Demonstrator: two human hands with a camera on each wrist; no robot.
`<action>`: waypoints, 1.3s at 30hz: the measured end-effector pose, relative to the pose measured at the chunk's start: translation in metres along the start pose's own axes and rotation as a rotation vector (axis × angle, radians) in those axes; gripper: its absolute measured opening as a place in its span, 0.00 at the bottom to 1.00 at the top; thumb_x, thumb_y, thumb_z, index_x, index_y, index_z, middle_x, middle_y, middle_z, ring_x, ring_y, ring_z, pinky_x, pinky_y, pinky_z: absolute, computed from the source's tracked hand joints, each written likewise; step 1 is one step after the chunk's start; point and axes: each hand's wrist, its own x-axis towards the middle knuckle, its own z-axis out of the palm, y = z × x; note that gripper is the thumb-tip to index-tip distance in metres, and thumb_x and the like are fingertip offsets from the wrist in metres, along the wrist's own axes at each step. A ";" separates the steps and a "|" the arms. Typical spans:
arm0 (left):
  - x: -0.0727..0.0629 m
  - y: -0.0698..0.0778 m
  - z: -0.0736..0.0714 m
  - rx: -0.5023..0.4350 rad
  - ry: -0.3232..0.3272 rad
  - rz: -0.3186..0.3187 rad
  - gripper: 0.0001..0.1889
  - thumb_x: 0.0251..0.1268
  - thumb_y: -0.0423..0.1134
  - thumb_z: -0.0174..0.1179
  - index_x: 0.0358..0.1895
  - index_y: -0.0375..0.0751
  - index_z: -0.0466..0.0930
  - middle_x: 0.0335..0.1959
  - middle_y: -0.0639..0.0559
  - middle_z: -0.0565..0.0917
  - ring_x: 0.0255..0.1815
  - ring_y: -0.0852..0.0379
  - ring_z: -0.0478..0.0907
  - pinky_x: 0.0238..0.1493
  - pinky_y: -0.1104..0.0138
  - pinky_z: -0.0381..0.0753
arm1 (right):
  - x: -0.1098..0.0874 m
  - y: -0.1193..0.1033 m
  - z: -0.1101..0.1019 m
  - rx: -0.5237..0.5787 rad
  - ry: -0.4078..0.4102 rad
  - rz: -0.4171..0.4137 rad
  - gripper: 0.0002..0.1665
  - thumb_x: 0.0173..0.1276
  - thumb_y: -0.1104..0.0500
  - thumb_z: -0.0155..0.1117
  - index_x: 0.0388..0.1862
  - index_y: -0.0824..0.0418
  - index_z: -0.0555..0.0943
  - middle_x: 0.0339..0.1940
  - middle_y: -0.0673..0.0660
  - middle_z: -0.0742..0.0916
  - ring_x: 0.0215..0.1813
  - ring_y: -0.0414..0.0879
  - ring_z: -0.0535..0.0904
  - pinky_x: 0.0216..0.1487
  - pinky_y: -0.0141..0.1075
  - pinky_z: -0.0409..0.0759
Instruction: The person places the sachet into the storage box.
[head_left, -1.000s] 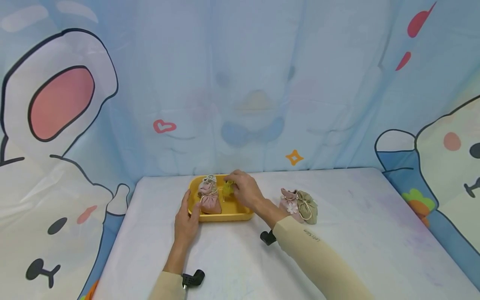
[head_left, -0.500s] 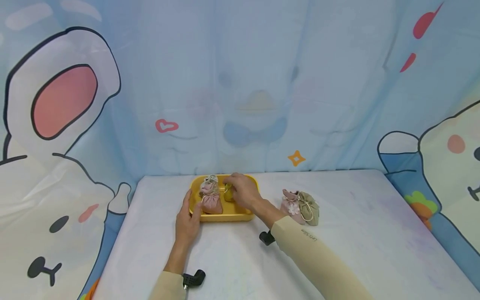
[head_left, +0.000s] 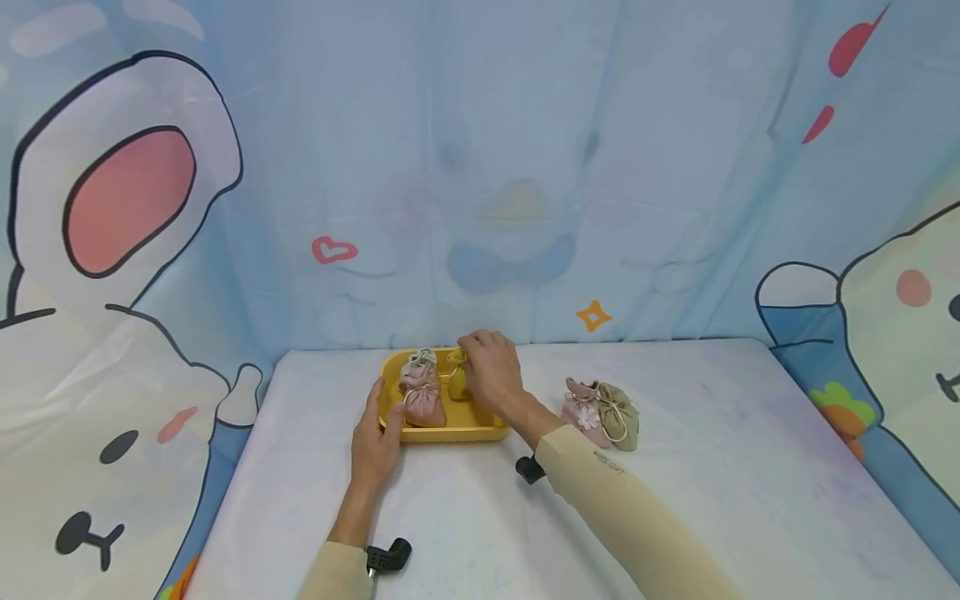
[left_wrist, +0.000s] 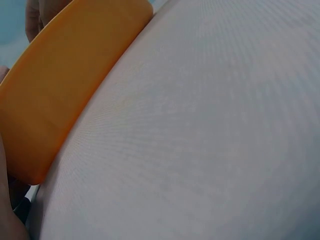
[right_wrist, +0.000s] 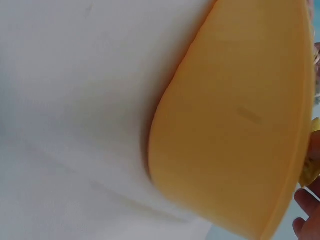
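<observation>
A yellow tray (head_left: 450, 435) stands at the back of the table, with pouches inside it. My left hand (head_left: 375, 442) grips its front left corner, thumb at the rim and fingers along the outer side. My right hand (head_left: 495, 375) reaches over the tray's right part, its fingers at the neck of a small yellow drawstring pouch (head_left: 457, 385). In the right wrist view a finger crosses the yellow pouch (right_wrist: 310, 172), but most of the grip is cut off. Left of it lie a pink drawstring pouch (head_left: 424, 408) and a pale patterned pouch (head_left: 420, 367).
On the table (head_left: 465, 517), right of the tray, lie a pink pouch with a white flower (head_left: 585, 415) and an olive green drawstring pouch (head_left: 618, 417), side by side. A printed cloth backdrop (head_left: 525, 125) hangs behind the table's back edge.
My right hand first lowers the yellow pouch in the tray, then shifts up and slightly right, uncovering more of it. My left hand stays at the tray's corner.
</observation>
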 end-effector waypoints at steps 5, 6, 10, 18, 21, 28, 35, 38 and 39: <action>-0.001 0.002 0.001 -0.002 0.005 0.009 0.32 0.83 0.52 0.50 0.83 0.49 0.57 0.82 0.47 0.64 0.83 0.44 0.61 0.82 0.47 0.60 | 0.001 0.008 0.001 -0.026 -0.059 0.076 0.19 0.77 0.53 0.65 0.63 0.55 0.82 0.63 0.56 0.84 0.66 0.55 0.76 0.76 0.54 0.69; -0.001 0.002 0.002 -0.002 0.006 0.009 0.32 0.82 0.52 0.50 0.83 0.49 0.57 0.82 0.46 0.64 0.83 0.44 0.61 0.82 0.47 0.60 | 0.001 0.010 0.002 -0.026 -0.064 0.083 0.19 0.77 0.53 0.65 0.63 0.55 0.82 0.61 0.56 0.85 0.65 0.55 0.77 0.76 0.54 0.70; -0.001 0.003 0.002 -0.001 0.004 0.011 0.33 0.82 0.53 0.51 0.83 0.49 0.57 0.82 0.46 0.65 0.82 0.43 0.61 0.82 0.47 0.60 | 0.001 0.013 0.001 -0.019 -0.072 0.091 0.18 0.78 0.51 0.64 0.61 0.55 0.83 0.58 0.55 0.86 0.61 0.55 0.79 0.74 0.54 0.71; 0.000 0.004 0.001 0.000 -0.006 -0.009 0.32 0.83 0.53 0.50 0.84 0.52 0.56 0.82 0.49 0.64 0.83 0.46 0.60 0.83 0.49 0.60 | -0.001 0.019 0.001 0.000 -0.061 0.070 0.19 0.79 0.50 0.62 0.62 0.56 0.82 0.60 0.57 0.86 0.62 0.56 0.78 0.74 0.55 0.71; 0.000 0.004 0.000 -0.003 -0.010 -0.009 0.32 0.83 0.53 0.50 0.83 0.52 0.56 0.82 0.49 0.64 0.83 0.47 0.61 0.83 0.49 0.60 | -0.002 0.020 0.000 0.009 -0.057 0.062 0.20 0.80 0.50 0.61 0.64 0.56 0.81 0.62 0.57 0.85 0.64 0.57 0.78 0.74 0.55 0.71; 0.000 0.003 0.000 -0.004 -0.008 -0.005 0.32 0.83 0.53 0.49 0.84 0.52 0.56 0.83 0.50 0.64 0.83 0.46 0.60 0.83 0.49 0.60 | -0.004 0.019 -0.005 0.027 -0.036 0.044 0.23 0.80 0.51 0.61 0.68 0.58 0.79 0.65 0.58 0.84 0.67 0.57 0.77 0.76 0.56 0.70; -0.001 0.003 0.000 0.001 -0.002 -0.006 0.32 0.83 0.53 0.49 0.84 0.52 0.55 0.83 0.49 0.63 0.84 0.46 0.60 0.83 0.48 0.60 | -0.008 0.020 -0.012 0.048 -0.006 0.027 0.19 0.79 0.57 0.61 0.66 0.58 0.81 0.63 0.58 0.85 0.66 0.57 0.78 0.76 0.56 0.70; -0.002 0.003 0.000 0.001 0.007 -0.001 0.32 0.83 0.52 0.50 0.84 0.50 0.56 0.83 0.47 0.64 0.83 0.44 0.61 0.82 0.47 0.60 | -0.011 0.022 -0.014 0.047 0.004 0.014 0.19 0.79 0.60 0.60 0.65 0.59 0.81 0.63 0.58 0.85 0.65 0.57 0.79 0.75 0.55 0.71; -0.002 0.004 0.000 -0.001 0.010 0.002 0.32 0.83 0.52 0.50 0.84 0.50 0.56 0.82 0.47 0.64 0.83 0.44 0.61 0.82 0.47 0.60 | -0.012 0.023 -0.014 0.049 0.009 0.009 0.19 0.79 0.60 0.60 0.65 0.59 0.81 0.62 0.58 0.85 0.64 0.57 0.79 0.75 0.55 0.71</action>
